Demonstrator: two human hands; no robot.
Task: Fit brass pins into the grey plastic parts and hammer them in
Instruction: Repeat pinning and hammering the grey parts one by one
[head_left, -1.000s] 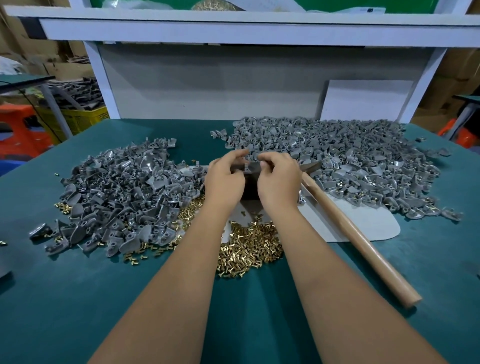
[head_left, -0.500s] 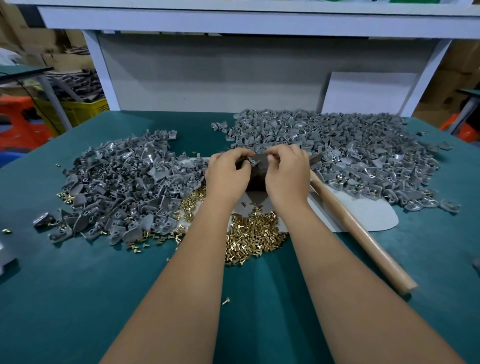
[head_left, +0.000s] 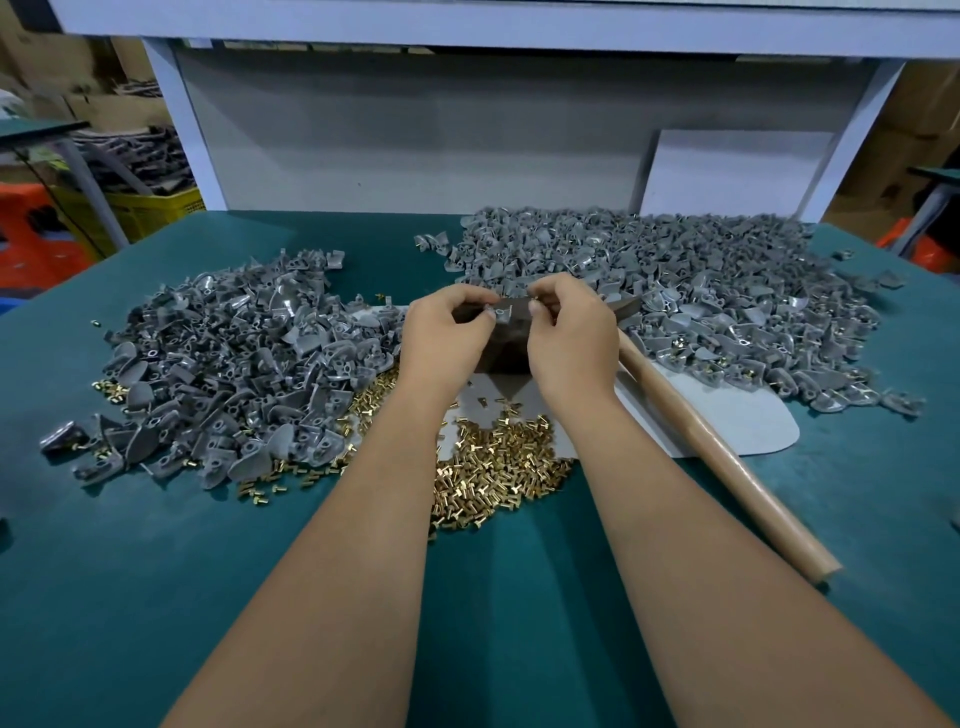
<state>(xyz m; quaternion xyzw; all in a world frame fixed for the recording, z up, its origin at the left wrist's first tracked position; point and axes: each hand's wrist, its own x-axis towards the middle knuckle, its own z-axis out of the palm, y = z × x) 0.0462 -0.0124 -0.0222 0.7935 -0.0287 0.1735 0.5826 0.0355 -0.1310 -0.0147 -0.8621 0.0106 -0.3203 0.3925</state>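
Green bench (head_left: 156, 597): both hands' fingers pinch one grey part (head_left: 501, 313), fitting a pin; next, I think, grab the hammer (head_left: 717, 457).

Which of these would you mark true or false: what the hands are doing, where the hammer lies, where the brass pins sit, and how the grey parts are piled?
1. Both hands, the left hand and the right hand, work together on a grey plastic part over the dark block. True.
2. The right hand grips the hammer handle. False: the handle lies on the green table, untouched.
3. The brass pins are heaped between the forearms. True.
4. All grey parts sit in one pile. False: there is a left pile and a right pile.
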